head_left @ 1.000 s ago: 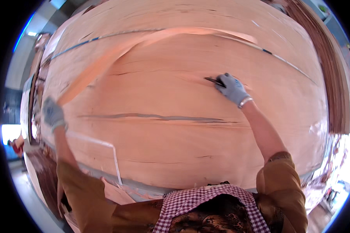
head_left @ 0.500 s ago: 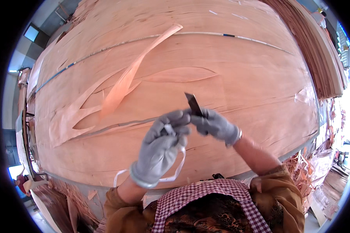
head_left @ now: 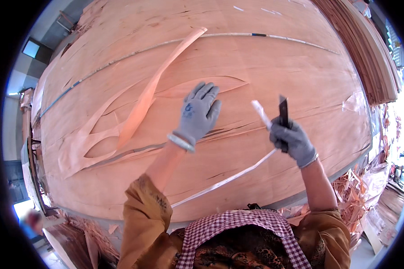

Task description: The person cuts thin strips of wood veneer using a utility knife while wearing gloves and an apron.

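Orange-tan wood makes up one broad sheet (head_left: 256, 195), with a loose, curled strip (head_left: 141, 110) lying on its left part and the left hand (head_left: 196, 110), gloved in grey, spread and free over its middle, though whether it touches the sheet I cannot tell. White tape (head_left: 224, 181) slants up from near the sheet's front edge to the right hand (head_left: 294, 141), which is clenched around a dark knife (head_left: 283, 111) over the sheet's right part, blade toward the far side. Along the sheet's right edge are scraps (head_left: 349, 184) and, farther off, a wood stack (head_left: 366, 56).
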The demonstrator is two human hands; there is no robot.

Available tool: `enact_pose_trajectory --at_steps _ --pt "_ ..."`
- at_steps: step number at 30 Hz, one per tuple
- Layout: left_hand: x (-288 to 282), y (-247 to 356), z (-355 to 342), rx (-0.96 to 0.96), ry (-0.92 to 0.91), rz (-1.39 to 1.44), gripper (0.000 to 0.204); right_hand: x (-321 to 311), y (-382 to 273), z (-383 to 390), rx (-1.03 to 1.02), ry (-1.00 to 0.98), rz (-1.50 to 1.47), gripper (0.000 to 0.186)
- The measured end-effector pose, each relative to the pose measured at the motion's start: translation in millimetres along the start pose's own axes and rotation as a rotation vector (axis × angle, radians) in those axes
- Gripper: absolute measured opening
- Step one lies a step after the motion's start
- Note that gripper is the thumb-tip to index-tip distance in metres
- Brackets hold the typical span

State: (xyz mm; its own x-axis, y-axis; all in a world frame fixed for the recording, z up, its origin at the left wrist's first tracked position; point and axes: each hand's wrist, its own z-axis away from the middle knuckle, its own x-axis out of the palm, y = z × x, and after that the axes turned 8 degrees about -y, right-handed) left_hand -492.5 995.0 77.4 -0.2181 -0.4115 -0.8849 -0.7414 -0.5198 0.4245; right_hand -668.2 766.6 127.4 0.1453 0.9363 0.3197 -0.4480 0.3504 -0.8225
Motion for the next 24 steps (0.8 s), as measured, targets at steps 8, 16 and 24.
enact_pose_trajectory --at_steps 8,16,24 --pt "44 -18 -18 0.147 -0.157 -0.362 0.061 -28 -29 -72 -0.117 0.092 0.213 0.022" --pt "57 -26 -21 0.116 -0.132 -0.292 0.060 -28 -19 -161 -0.057 0.048 0.213 0.015" --pt "65 -35 -54 0.020 0.067 -0.122 0.016 -29 -14 -175 0.042 0.107 0.311 0.011"
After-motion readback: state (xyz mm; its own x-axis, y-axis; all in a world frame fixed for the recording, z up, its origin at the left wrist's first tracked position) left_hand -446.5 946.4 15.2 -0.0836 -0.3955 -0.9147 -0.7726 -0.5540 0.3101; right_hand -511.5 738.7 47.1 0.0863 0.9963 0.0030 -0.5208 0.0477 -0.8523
